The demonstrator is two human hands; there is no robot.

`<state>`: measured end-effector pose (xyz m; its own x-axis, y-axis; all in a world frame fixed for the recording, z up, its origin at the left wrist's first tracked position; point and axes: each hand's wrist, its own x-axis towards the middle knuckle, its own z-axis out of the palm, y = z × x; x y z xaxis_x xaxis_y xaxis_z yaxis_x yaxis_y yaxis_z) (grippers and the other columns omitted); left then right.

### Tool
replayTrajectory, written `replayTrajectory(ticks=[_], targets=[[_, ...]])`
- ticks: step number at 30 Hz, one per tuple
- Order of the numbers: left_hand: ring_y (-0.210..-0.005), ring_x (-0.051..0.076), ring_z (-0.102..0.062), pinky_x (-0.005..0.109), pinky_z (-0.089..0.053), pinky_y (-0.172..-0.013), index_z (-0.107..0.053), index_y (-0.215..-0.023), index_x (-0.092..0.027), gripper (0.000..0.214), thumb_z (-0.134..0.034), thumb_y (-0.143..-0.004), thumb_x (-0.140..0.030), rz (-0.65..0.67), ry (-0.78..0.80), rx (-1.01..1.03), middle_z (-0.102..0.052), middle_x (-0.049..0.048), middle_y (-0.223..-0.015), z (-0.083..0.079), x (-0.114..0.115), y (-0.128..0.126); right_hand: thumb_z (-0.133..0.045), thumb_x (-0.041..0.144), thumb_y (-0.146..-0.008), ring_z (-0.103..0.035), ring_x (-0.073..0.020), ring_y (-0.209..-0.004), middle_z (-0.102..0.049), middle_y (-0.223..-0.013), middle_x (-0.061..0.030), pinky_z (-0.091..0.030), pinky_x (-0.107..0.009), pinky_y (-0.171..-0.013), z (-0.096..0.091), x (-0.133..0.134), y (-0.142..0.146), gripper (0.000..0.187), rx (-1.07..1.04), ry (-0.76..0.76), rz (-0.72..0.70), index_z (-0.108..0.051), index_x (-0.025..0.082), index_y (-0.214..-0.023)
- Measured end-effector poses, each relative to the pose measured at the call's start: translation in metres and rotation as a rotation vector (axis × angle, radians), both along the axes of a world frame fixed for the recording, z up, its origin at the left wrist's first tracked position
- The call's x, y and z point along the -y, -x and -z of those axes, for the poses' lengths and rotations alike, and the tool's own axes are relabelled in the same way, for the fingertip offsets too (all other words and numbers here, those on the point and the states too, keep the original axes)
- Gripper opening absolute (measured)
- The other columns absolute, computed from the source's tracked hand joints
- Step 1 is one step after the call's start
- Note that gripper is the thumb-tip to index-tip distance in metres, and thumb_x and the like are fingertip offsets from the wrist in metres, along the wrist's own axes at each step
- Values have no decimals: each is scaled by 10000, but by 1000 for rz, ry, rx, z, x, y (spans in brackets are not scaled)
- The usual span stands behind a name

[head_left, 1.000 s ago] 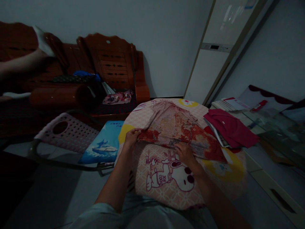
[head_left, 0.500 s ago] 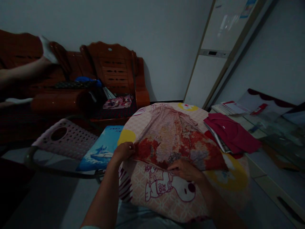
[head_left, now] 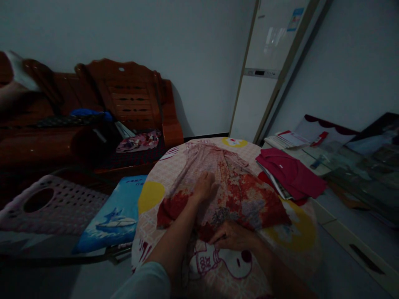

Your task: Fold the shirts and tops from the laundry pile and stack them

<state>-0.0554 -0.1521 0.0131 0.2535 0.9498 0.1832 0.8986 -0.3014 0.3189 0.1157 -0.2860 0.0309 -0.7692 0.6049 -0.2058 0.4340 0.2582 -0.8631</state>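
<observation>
A short-sleeved top (head_left: 230, 187), pale pink above with red and orange flowers toward its hem, lies spread with its neck end away from me. My left hand (head_left: 204, 187) rests on the middle of the top, its fingers reaching forward over the fabric. At the near hem, my right hand (head_left: 232, 236) has thumb and fingers closed on the edge of the cloth. Beneath is a round table with a pink patterned tablecloth (head_left: 151, 197), which bears yellow patches and a cartoon dog.
Folded magenta clothing (head_left: 291, 172) lies at the table's right side. A blue cushion (head_left: 114, 216) and a woven chair (head_left: 68, 199) stand left. Behind are a wooden sofa (head_left: 131, 97) and a tall white air conditioner (head_left: 255, 99). Another person's foot (head_left: 23, 74) shows far left.
My left hand has let go of the left hem corner and moved right and forward onto the middle of the top. My right hand stays at the hem. The view has turned right.
</observation>
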Motion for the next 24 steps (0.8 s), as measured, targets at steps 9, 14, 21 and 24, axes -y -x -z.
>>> replayTrajectory(ticks=[9, 14, 21, 24], targets=[[-1455, 292, -279, 503, -223, -1177, -383, -1482, -148, 582, -326, -984, -444, -19, -45, -121, -368, 139, -1553, 17, 0, 1, -620, 459, -758, -472, -78, -382, -589, -523, 33, -336, -184, -382, -1, -52, -43, 372, -184, 138, 672, -723, 133, -904], [-1462, 279, -269, 501, -238, -1171, -394, -1480, -187, 563, -343, -978, -438, -26, -43, -111, -372, 124, -1554, 16, -1, 0, -623, 470, -714, -480, -103, -372, -591, -503, 24, -324, -197, -354, -16, -112, -72, 406, -297, -18, 1010, -709, 124, -909], [-1460, 271, -277, 507, -218, -1180, -381, -1492, -217, 564, -340, -977, -445, -25, -53, -95, -374, 109, -1555, 22, -6, 1, -503, 228, -769, -543, -132, -462, -654, -554, -16, -396, -215, -454, -23, -196, -90, 377, 55, -316, 1241, -726, 83, -1037], [-1466, 271, -263, 509, -211, -1183, -369, -1499, -212, 572, -325, -982, -453, -21, -55, -98, -362, 109, -1562, 24, -7, 1, -471, 214, -816, -599, -148, -525, -686, -614, -38, -436, -221, -517, -18, -226, -92, 441, 205, -339, 1311, -677, 67, -1177]])
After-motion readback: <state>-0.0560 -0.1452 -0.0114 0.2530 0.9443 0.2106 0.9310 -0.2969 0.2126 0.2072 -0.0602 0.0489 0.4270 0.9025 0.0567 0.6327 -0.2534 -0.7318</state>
